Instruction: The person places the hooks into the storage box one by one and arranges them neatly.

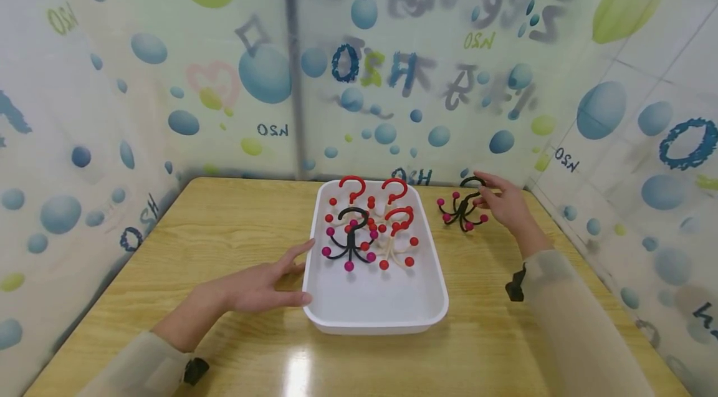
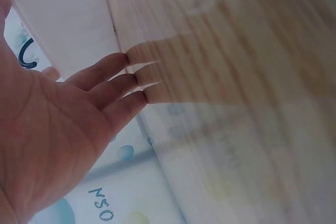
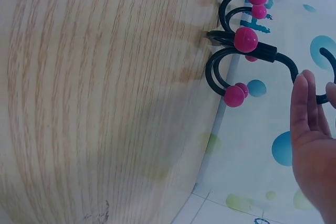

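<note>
On the right of the table, a black hook with several curved prongs and pink ball ends [image 1: 463, 209] stands on its prongs. My right hand [image 1: 505, 200] is at its curved top; in the right wrist view the straight fingers [image 3: 302, 103] lie against the wire, with a gap between fingertips and thumb. My left hand [image 1: 252, 285], fingers spread, touches the left side of a white tray [image 1: 381, 306]. Inside the tray, another black pronged hook [image 1: 351, 241] stands before several pale ones with red tops, including a front one [image 1: 399, 219].
The wooden table [image 1: 241, 216] meets a patterned curtain [image 1: 224, 154] along its back edge. More wall covering with blue and green spots rises on the left and right sides. Hooks crowd the tray's far half; bare tray floor shows at its near end.
</note>
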Demonstrator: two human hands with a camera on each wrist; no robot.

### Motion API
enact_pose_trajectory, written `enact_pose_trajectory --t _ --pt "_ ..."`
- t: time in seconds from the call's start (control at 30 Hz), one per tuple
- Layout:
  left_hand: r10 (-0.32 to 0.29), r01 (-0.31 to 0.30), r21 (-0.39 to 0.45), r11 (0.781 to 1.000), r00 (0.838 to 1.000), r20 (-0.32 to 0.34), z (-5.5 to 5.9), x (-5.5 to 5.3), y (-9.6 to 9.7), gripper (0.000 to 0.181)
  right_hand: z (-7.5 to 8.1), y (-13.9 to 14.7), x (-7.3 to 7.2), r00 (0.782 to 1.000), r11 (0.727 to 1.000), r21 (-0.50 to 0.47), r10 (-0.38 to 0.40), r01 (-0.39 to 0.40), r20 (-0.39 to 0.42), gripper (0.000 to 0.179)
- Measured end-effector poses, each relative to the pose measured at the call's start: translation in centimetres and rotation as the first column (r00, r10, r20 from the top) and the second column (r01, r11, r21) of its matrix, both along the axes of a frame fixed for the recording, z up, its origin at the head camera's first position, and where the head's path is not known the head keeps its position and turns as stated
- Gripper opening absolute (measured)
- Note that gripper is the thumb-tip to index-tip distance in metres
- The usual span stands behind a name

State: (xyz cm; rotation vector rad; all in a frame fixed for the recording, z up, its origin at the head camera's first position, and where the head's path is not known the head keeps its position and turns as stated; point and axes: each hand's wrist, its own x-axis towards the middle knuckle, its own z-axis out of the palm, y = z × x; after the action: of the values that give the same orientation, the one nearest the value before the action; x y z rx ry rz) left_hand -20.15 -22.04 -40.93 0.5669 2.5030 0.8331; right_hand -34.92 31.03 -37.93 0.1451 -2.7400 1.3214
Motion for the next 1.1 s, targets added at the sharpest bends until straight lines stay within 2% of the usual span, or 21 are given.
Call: enact_pose_trajectory --t 0.23,0.53,0.8,1.1 --pt "-0.006 0.006 0.007 1.000 1.000 -0.011 0.0 0.0 -0.1 0.102 -0.1 -0.1 0.2 0.998 0.998 -0.021 -0.051 0.051 -0.029 0.047" --pt "0.001 -0.001 0.006 1.000 1.000 0.003 0.0 0.2 0.0 0.103 0.0 0.1 1.2 0.996 0.999 -0.006 -0.035 0.035 -0.077 0.046" --pt "-0.004 0.004 0.005 1.000 1.000 0.000 0.0 0.2 0.0 0.103 1.4 0.1 4.0 0.985 1.000 -0.012 -0.012 0.010 -0.174 0.041" --pt "0.005 -0.005 0.006 1.000 1.000 0.004 -0.3 -0.1 -0.1 0.103 3.3 -0.8 8.7 0.945 1.000 -0.028 0.004 -0.014 -0.326 0.030"
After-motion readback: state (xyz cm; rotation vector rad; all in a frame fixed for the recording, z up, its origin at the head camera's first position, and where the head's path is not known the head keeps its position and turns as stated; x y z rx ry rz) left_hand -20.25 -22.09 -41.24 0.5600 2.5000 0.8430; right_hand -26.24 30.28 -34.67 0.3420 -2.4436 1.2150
